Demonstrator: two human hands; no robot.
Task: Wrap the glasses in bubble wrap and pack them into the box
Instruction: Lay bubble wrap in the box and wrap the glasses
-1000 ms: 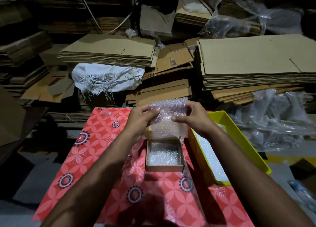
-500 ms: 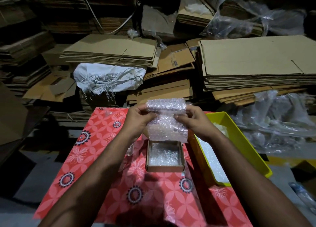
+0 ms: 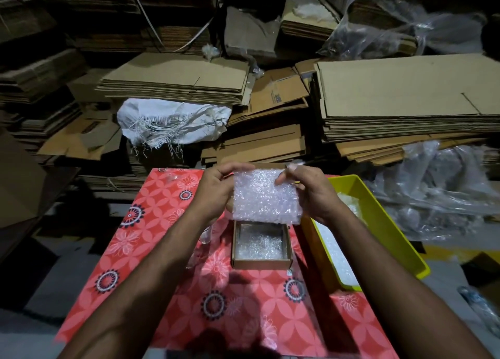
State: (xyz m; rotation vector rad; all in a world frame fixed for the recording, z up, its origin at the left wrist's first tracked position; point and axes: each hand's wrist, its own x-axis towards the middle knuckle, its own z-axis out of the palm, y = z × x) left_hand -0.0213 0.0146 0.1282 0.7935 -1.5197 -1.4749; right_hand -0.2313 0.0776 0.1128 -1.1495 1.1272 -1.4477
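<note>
The bubble-wrap bundle (image 3: 266, 196) is held up in the air between both hands, directly above the far edge of the small open cardboard box (image 3: 262, 246). The left hand (image 3: 216, 189) grips the bundle's left end, thumb curled over the top edge, the other fingers hidden behind it. The right hand (image 3: 311, 189) pinches the upper right corner between thumb and forefinger; its remaining fingers wrap the right end. No glass can be made out through the wrap. The box sits on a red floral-patterned cloth (image 3: 151, 239), its bottom lined with bubble wrap. Just right of the box stands a yellow plastic tray (image 3: 389, 223).
</note>
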